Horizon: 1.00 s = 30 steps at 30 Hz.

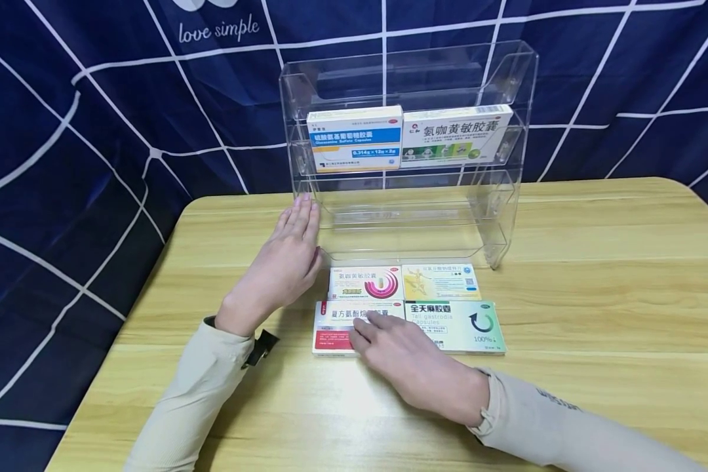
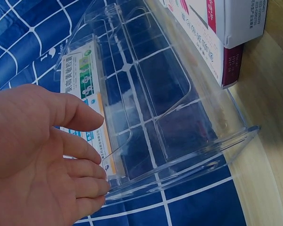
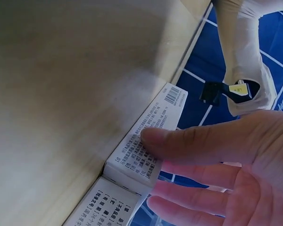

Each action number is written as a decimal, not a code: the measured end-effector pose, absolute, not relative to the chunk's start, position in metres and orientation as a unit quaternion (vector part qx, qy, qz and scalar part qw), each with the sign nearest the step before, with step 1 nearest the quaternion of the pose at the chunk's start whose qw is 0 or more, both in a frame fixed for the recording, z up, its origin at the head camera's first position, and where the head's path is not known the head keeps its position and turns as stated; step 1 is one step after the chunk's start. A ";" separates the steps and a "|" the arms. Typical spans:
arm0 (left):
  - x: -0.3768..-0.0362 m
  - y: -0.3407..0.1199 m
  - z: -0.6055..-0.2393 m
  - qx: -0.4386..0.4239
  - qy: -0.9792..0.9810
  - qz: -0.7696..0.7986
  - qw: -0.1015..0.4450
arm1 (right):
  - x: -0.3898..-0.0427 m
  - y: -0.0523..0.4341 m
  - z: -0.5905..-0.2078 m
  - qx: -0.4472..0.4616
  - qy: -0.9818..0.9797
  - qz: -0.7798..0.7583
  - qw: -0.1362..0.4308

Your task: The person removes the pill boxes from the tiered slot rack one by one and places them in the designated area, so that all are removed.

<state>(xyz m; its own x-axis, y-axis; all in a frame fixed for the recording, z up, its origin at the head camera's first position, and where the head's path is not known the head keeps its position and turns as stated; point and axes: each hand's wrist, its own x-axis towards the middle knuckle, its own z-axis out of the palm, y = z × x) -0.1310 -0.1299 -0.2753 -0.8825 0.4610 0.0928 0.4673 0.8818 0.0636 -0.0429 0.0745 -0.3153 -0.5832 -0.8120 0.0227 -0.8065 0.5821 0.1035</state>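
Resting flat on the light wooden table (image 1: pixel 596 275), the left hand (image 1: pixel 286 262) lies with straight fingers together, fingertips just at the lower left corner of the clear acrylic display rack (image 1: pixel 507 216). In the left wrist view that hand is open, its fingertips (image 2: pixel 92 188) close to the rack's transparent edge, and it grips nothing.

At 6 o'clock from the rack, four medicine boxes lie flat in a two-by-two block, touching one another. The right hand (image 1: pixel 413 367) reaches over the red-and-white medicine box (image 1: pixel 333 328) at the block's 7 o'clock corner; its fingers lie on the box's top, and in the right wrist view its thumb (image 3: pixel 179 141) presses on the printed side of the box. Just beside it, at 3 o'clock, lies the green-and-white box (image 1: pixel 466 318). Behind these sit the pink-ringed box (image 1: pixel 366 282) and the pale yellow-green box (image 1: pixel 442 280).

On the rack's upper shelf stand two boxes side by side: a blue-banded white box (image 1: pixel 355 139) and, at its 3 o'clock, a white box with green print (image 1: pixel 457 134).

Behind the table hangs a navy cloth backdrop (image 1: pixel 94 131) with white grid lines and the words "love simple". Both arms wear beige sleeves.
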 end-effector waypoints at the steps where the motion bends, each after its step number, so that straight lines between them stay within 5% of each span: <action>1: -0.131 -0.130 -0.275 -0.240 -0.969 -0.041 0.037 | -0.043 0.074 -0.316 0.455 -0.889 -0.041 0.035; 30: -0.131 -0.130 -0.276 -0.245 -0.968 -0.042 0.048 | -0.048 0.083 -0.310 0.441 -0.896 0.009 0.042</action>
<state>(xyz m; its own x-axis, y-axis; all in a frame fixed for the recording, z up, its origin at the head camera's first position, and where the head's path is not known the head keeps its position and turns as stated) -0.1310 -0.1295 -0.2763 -0.8758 0.4692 0.1128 0.4773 0.8768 0.0586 -0.0478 0.0828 -0.3097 -0.6069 -0.7905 0.0830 -0.7919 0.6103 0.0215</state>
